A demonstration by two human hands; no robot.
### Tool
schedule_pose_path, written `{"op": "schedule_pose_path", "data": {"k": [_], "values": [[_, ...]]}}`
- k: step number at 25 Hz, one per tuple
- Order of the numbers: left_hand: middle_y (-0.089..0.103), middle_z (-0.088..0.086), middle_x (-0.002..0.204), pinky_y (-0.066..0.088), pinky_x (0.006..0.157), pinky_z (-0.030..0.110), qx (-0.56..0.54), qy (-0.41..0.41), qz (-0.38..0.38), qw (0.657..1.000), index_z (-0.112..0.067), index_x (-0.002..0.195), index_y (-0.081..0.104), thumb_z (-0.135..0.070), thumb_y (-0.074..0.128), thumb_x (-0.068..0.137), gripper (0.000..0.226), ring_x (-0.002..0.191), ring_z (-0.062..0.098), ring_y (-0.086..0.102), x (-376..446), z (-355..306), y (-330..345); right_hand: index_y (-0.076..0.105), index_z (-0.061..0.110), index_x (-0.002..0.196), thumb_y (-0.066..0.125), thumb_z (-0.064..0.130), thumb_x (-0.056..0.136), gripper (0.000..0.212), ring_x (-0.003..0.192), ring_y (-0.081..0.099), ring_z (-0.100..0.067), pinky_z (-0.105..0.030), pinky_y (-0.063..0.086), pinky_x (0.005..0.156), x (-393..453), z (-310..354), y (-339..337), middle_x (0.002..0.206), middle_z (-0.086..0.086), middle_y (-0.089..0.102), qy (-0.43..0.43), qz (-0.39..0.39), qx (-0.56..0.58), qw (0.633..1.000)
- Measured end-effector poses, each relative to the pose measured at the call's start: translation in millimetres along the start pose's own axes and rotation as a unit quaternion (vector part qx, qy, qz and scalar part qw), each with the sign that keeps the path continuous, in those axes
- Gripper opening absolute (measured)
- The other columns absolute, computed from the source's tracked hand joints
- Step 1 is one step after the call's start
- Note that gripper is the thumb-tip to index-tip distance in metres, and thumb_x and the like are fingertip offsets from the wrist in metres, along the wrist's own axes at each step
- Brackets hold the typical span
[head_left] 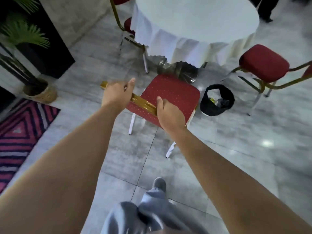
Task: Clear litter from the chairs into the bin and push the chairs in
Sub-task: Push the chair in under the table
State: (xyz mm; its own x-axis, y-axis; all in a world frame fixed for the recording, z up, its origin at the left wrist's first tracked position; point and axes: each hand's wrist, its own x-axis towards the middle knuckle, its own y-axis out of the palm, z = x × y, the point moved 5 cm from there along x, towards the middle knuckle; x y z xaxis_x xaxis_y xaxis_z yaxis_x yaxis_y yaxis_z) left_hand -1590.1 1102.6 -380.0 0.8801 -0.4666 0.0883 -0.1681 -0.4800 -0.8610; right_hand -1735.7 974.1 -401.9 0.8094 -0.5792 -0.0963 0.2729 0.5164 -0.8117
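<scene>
Both hands grip the gold top rail (142, 103) of a red chair (172, 93) that stands on the tiled floor (128, 152) just short of the round table. The left hand (116, 93) wraps the rail near its left end, fingers (108, 86) curled over it and the thumb sticking up. The right hand (168, 114) clasps the rail's right end, thumb lying along the top, the other fingers hidden behind the backrest. The chair's seat shows bare red fabric with small dots, its front edge close to the chrome table base (184, 71) and not yet under the cloth. The tabletop (194, 17) is covered by a white cloth that hangs down in scalloped folds. Just right of the held chair, a small bin (217, 100) lined with a black bag sits on the floor, with crumpled pale and yellow litter (215, 99) inside. A second red chair (264, 63) stands well apart at the right, angled away from the table, its seat bare. A third chair (128, 26) is tucked against the far left side of the table, partly under the cloth. At the left edge are a potted palm (27, 36) in a woven basket and a striped pink and dark rug (20, 130). Below, the person's grey trousers (135, 215) and one grey shoe (159, 184) step forward.
</scene>
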Motion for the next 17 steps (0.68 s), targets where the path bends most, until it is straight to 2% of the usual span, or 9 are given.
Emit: {"op": "schedule_pose_path", "data": {"k": [4, 7, 10, 13, 17], "values": [[0.069, 0.019, 0.095, 0.045, 0.086, 0.040, 0.019, 0.043, 0.023, 0.999, -0.008, 0.102, 0.071, -0.053, 0.022, 0.101, 0.066, 0.094, 0.037, 0.061, 6, -5, 1, 0.061, 0.016, 0.093, 0.019, 0.045, 0.105, 0.053, 0.072, 0.059, -0.020, -0.032, 0.040, 0.065, -4, -1, -1, 0.078, 0.000, 0.062, 0.033, -0.032, -0.021, 0.999], [0.070, 0.019, 0.099, 0.041, 0.087, 0.039, 0.016, 0.085, 0.061, 0.994, -0.014, 0.110, 0.071, -0.053, 0.021, 0.101, 0.064, 0.097, 0.038, 0.061, 10, -4, -3, 0.061, 0.015, 0.095, 0.019, 0.042, 0.105, 0.051, 0.075, 0.061, -0.024, -0.033, 0.042, 0.067, -9, 5, -2, 0.077, -0.001, 0.060, 0.080, -0.090, -0.047, 0.992], [0.070, 0.013, 0.101, 0.045, 0.084, 0.038, -0.028, 0.106, 0.108, 0.988, -0.020, 0.113, 0.068, -0.059, 0.017, 0.099, 0.066, 0.098, 0.033, 0.062, 23, 12, -3, 0.064, 0.012, 0.103, 0.017, 0.042, 0.103, 0.056, 0.085, 0.062, -0.032, -0.042, 0.044, 0.081, -9, 1, 7, 0.085, -0.009, 0.066, 0.160, -0.131, -0.082, 0.975], [0.067, 0.010, 0.110, 0.047, 0.091, 0.042, -0.041, 0.085, 0.161, 0.982, -0.023, 0.118, 0.066, -0.063, 0.012, 0.097, 0.070, 0.103, 0.030, 0.061, 47, 36, -2, 0.067, 0.015, 0.101, 0.010, 0.048, 0.097, 0.066, 0.096, 0.061, -0.039, -0.049, 0.043, 0.090, -13, 1, 14, 0.095, -0.016, 0.068, 0.232, -0.190, -0.073, 0.951], [0.064, 0.018, 0.118, 0.047, 0.095, 0.048, 0.002, 0.106, 0.201, 0.974, -0.022, 0.128, 0.060, -0.058, 0.013, 0.100, 0.066, 0.107, 0.035, 0.060, 64, 44, 2, 0.067, 0.008, 0.088, 0.022, 0.037, 0.104, 0.055, 0.085, 0.060, -0.031, -0.043, 0.041, 0.088, -15, 7, 12, 0.081, -0.010, 0.067, 0.214, -0.250, -0.050, 0.943]]}}
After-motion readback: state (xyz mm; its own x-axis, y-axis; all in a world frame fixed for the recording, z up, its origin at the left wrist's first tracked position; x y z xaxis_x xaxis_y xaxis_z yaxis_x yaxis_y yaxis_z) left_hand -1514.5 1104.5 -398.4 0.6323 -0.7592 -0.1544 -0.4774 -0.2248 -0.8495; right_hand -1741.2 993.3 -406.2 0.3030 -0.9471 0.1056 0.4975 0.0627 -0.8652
